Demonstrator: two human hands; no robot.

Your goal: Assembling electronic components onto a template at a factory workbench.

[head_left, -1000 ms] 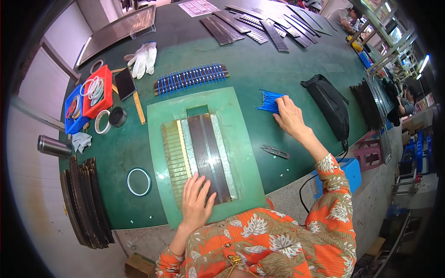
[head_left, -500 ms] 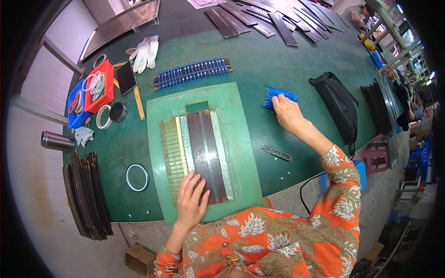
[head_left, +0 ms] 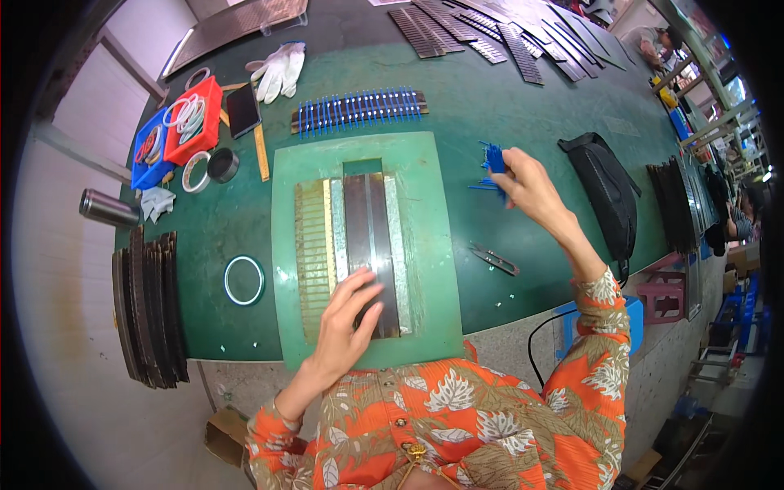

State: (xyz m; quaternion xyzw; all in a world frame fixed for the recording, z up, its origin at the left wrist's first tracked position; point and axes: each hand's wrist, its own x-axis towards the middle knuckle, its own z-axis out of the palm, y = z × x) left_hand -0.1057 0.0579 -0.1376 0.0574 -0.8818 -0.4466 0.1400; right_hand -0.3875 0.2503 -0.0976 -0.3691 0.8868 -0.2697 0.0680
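Observation:
My right hand [head_left: 529,186] grips a bunch of thin blue wires [head_left: 496,159], lifted at a tilt at the right of the table. A few more lie loose beneath it. My left hand [head_left: 345,327] rests with fingers spread on a dark slotted strip [head_left: 359,216], which lies lengthwise on a green board [head_left: 429,261]. On the same board, left of the strip, are a ribbed brownish panel [head_left: 312,245] and a pale ruler-like strip [head_left: 327,212]. Beyond the board sits another dark strip [head_left: 382,106] with a row of blue wires laid across it.
Thread snips [head_left: 495,260] and a black pouch [head_left: 606,192] lie to the right. At the left are a tape roll [head_left: 243,280], stacked dark strips [head_left: 147,306], a steel flask [head_left: 109,207], red [head_left: 212,106] and blue bins [head_left: 140,174], a phone [head_left: 243,110] and a white glove [head_left: 282,72].
My right hand has taken up a bunch of the blue wires from the pile and tilted it. My left hand stays on the board. The whole view has shifted slightly.

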